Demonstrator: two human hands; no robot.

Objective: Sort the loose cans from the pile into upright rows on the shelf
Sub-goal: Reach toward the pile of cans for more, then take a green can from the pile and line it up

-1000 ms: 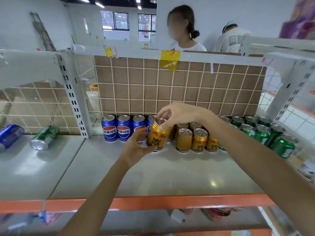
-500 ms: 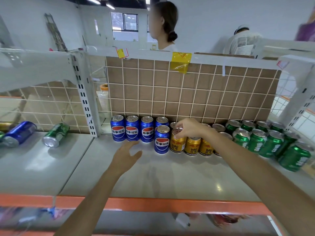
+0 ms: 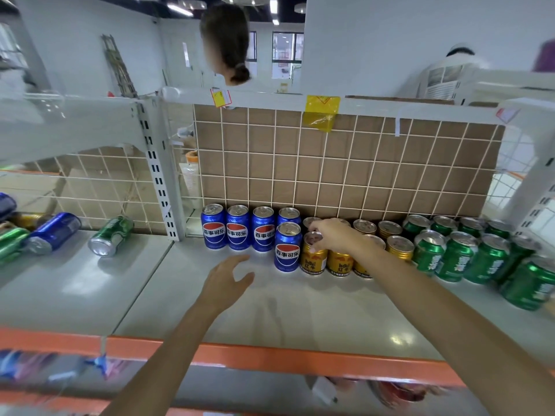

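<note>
Seating a gold can (image 3: 313, 256) in the front row, right hand (image 3: 333, 237) on top.

Fingertips (image 3: 313, 249) curled over the rim, pinching the lid from above; can upright on the shelf (image 3: 300, 307), touching the front blue can (image 3: 287, 248) on its left, another gold can just beside on the right. Left hand (image 3: 226, 279) hanging low over bare shelf in front of the blue row, fingers spread and loose, nothing in it. Beyond that, gold cans in two ranks, then green cans (image 3: 459, 256) out to the right, all standing. Loose pile well off to the left, past the upright post: a green can (image 3: 111, 235) and a blue one (image 3: 54, 232) lying on their sides, long axes roughly toward the camera. Left hand clearly the nearer for the next pick; likely a reach leftward, then a turn to stand the can up.
</note>
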